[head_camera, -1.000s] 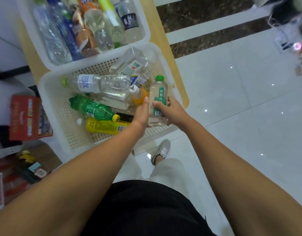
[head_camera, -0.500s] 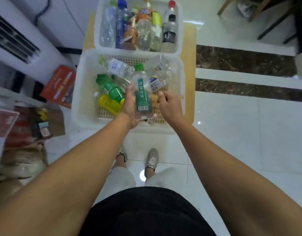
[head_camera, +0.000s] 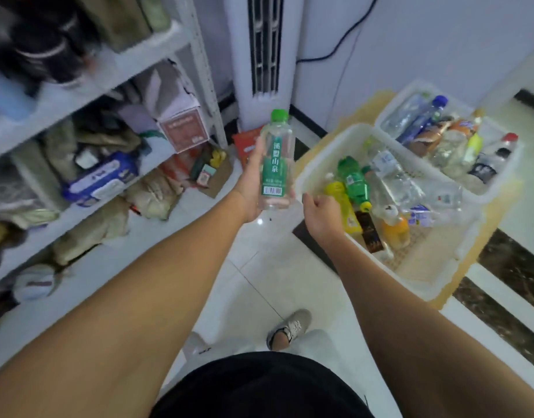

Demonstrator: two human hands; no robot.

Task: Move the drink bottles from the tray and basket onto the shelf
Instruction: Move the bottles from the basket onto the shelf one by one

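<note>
Clear plastic, green cap and green label: the bottle [head_camera: 276, 164] in hand stands upright at the centre of the frame, off every surface and above the floor tiles, between the shelf [head_camera: 88, 86] at the left and the basket [head_camera: 324, 150] at the right. We find the left hand [head_camera: 252, 184] wrapped round its lower half from behind, thumb side towards the label, the grasp firm and the cap free. The right hand [head_camera: 321, 212] sits just right of the bottle's base, at the basket's near corner, fingers loosely curled and carrying nothing; whether it touches the rim we cannot tell. In the basket lie a yellow bottle [head_camera: 339, 200], a dark green bottle [head_camera: 354, 182], an orange bottle [head_camera: 394, 229] and several clear ones, and the tray [head_camera: 394, 105] beyond, upper right, is well stocked. We judge the step in hand to be the carry of one bottle towards the shelf, with most of the task outstanding. The shelf boards at the left are crowded with boxes and bags and are blurred, so the next move calls for finding a bare patch of board, keeping the bottle upright, setting its base flat and only then letting go.
</note>
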